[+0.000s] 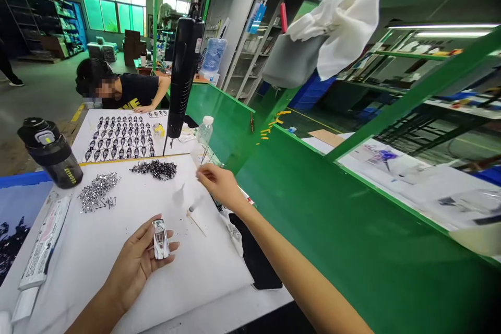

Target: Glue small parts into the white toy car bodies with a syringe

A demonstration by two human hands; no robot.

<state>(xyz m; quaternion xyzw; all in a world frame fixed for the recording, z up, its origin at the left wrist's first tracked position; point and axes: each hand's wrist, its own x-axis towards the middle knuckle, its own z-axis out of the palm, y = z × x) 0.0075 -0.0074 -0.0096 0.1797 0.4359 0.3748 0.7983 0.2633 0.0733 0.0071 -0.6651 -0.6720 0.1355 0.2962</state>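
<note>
My left hand [136, 261] is closed around a small silver toy car [160, 240], thumb along one side and fingers under it. My right hand [219, 185] reaches forward over the right side of the white work surface [136, 292], its thumb and fingers drawn together. Whatever is in that pinch, if anything, is too small to make out. Thin dark rods [205, 153] stand just beyond its fingertips, in front of a clear bottle with a white cap [205, 129]. Between the hands lie a thin wooden stick [197, 223] and a small grey piece.
Piles of silver screws [97, 192] and dark small parts [154, 169] lie farther back. A black electric screwdriver [183, 73] hangs above. At left are a dark drinking bottle [50, 154] and a large white tube [45, 245]. A green partition [305, 219] borders the right. A co-worker [129, 88] sits beyond rows of parts.
</note>
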